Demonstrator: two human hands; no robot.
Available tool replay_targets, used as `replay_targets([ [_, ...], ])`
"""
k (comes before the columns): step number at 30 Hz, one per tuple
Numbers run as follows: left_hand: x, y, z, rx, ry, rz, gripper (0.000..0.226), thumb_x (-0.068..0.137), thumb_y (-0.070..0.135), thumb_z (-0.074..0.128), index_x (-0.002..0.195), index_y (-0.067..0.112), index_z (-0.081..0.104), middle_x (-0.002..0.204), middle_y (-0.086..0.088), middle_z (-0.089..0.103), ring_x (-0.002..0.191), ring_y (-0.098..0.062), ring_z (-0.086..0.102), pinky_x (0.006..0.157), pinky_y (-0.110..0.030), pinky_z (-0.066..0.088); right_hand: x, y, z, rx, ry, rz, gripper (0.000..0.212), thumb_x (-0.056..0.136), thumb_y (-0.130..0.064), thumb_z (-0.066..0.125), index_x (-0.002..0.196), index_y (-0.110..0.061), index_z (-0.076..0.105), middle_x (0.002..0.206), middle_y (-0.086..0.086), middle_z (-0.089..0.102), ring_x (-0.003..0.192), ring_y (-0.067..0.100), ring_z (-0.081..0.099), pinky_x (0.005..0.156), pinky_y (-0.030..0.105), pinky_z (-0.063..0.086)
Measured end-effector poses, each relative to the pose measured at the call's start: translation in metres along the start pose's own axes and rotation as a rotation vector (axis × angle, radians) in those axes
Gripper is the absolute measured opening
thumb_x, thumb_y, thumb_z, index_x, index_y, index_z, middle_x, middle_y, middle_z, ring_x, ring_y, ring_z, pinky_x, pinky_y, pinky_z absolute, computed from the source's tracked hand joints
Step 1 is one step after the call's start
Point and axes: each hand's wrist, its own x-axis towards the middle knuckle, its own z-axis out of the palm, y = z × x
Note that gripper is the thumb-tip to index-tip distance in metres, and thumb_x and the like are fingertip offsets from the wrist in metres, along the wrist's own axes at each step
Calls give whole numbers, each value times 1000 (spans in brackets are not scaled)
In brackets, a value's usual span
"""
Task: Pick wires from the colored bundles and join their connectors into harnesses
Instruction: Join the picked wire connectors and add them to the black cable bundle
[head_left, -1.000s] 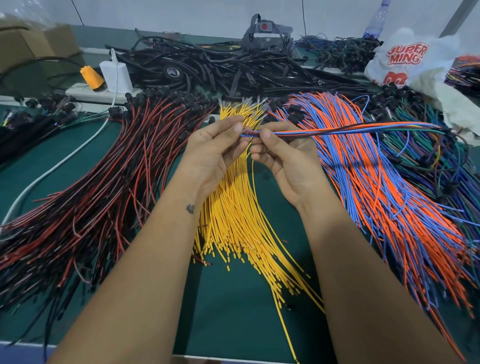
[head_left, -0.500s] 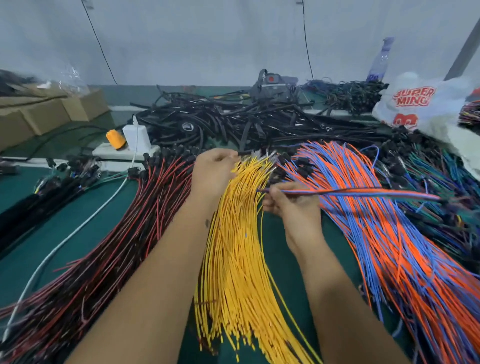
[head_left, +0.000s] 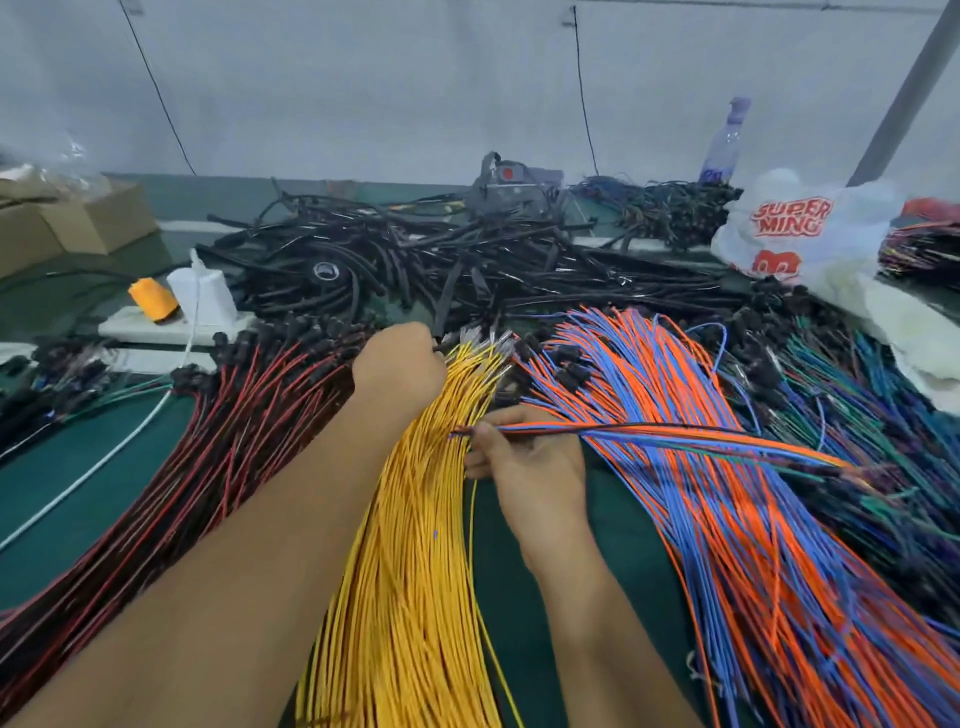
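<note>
While curled at the yellow wires' (head_left: 415, 545) tips, left hand (head_left: 397, 366); right hand (head_left: 527, 462) pinching mixed wires (head_left: 675, 434).

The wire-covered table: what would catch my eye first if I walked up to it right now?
Probably the fans of colour across the green table: a yellow wire bundle in the middle, red and black wires to its left, orange and blue wires to its right. The left hand reaches to the yellow bundle's far tip, while the right hand pinches a thin mixed-colour strand. Behind lies a black cable heap.
</note>
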Motion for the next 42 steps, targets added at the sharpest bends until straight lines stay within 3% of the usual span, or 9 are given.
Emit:
replay_targets([
  [5,-22,-10,-29,-218,-32,-74,22,88,19,55,78,3,66,84,-23,65,80,-38,60,72,-40,50,-2,-4,-1,0,9,-12,20,89,5,59,75,-9,59,52,1,61,45,9,60,46,19,50],
  [7,-31,-15,-45,-579,-56,-251,23,91,13,56,75,0,66,71,-18,64,66,-29,61,69,-37,52,-4,-7,-1,13,13,-22,17,90,6,58,78,-6,59,49,-2,60,44,8,60,46,19,50],
  [10,-58,-22,-59,-1413,-56,-590,24,95,8,52,72,5,58,48,0,54,35,-7,47,44,-19,41,-8,-10,-3,42,28,-31,19,90,8,57,77,-7,59,48,-1,60,44,9,60,46,19,51],
  [15,-106,-25,-48,-1963,213,-659,15,96,8,53,85,2,61,69,-2,56,47,-3,49,47,-14,44,-18,-15,-8,67,45,-51,21,90,6,59,76,-9,60,51,-2,62,48,10,62,50,21,52],
  [18,-121,-17,-31,-2012,209,-714,12,96,8,54,88,1,61,71,-4,58,50,-5,54,51,-15,48,-25,-15,-10,60,52,-56,19,90,6,59,77,-9,61,55,1,62,49,10,62,51,20,52],
  [24,-130,-21,-13,-1875,118,-557,12,96,6,51,88,5,60,73,-6,65,60,-11,63,58,-22,53,-37,-11,-16,16,40,-66,15,90,2,62,80,-10,62,56,0,65,52,11,63,52,21,52],
  [31,-123,-22,-15,-1844,17,-627,32,101,17,43,126,-2,50,68,-7,66,58,-14,65,53,-24,54,-37,-10,-16,-28,24,-61,13,91,-1,62,82,-10,63,58,0,66,54,12,65,55,22,53],
  [36,-117,-23,-17,-1802,8,-700,32,101,29,45,118,3,52,75,-10,61,67,-20,63,50,-25,54,-33,-8,-14,-39,23,-51,15,91,-1,61,80,-12,62,55,0,66,54,13,65,55,23,54],
  [42,-120,-20,-20,-1713,-6,-654,21,90,23,66,94,4,61,60,-3,65,50,-13,66,49,-23,53,-34,-10,-11,-65,5,-58,15,90,0,62,80,-11,62,55,1,65,54,15,65,54,24,53],
])
